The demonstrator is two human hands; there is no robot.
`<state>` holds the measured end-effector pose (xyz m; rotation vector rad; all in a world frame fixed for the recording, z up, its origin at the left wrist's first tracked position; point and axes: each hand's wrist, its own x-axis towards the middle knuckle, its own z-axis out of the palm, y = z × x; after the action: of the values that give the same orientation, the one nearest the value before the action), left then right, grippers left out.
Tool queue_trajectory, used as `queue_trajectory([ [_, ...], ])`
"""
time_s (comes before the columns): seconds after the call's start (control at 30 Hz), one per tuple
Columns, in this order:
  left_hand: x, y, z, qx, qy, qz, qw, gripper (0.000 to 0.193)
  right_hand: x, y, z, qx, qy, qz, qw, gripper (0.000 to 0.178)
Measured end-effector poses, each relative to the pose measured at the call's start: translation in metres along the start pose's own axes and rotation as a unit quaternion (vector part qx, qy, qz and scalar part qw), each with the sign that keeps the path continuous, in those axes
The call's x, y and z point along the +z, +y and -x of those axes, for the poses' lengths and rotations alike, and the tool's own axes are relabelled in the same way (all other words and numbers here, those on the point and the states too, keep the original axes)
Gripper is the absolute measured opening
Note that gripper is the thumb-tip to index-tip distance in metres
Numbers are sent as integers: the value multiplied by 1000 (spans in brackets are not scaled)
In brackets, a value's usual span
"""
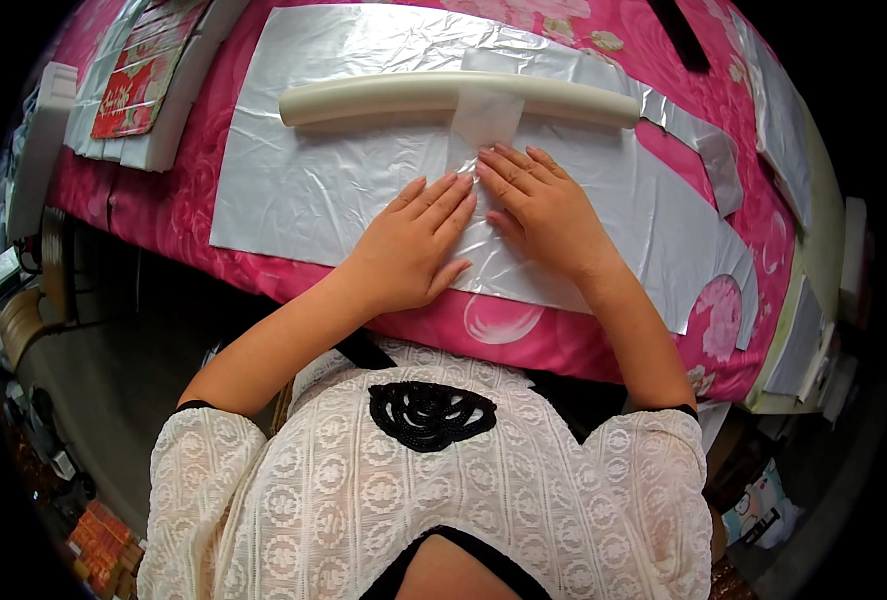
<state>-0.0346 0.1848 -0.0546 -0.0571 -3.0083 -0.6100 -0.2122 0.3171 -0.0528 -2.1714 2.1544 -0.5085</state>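
Observation:
A shiny silver sheet lies over the pink floral cloth. Across its far half rests a long cream tube, which looks bent in this view. A whitish translucent strip passes over the tube's middle and runs toward me. My left hand lies flat on the silver sheet, just left of the strip's near part. My right hand is also flat, its fingertips at the strip just in front of the tube. Both hands have stretched fingers, grip nothing, and nearly meet at the fingertips.
At the far left, a red patterned packet lies on a white block. Narrow silver offcuts curve along the sheet's right side. A black bar lies at the far right. The cloth-covered table's near edge runs close to my body.

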Motion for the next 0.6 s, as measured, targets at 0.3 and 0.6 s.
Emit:
queue_trajectory([
  [0.3,-3,-18,-23,70,160,-48,984,11,-12,16,-7,29,13,-123,992,43],
  [0.6,-12,3,11,125,136,124,975,25,-1,-30,24,-41,130,-68,988,21],
])
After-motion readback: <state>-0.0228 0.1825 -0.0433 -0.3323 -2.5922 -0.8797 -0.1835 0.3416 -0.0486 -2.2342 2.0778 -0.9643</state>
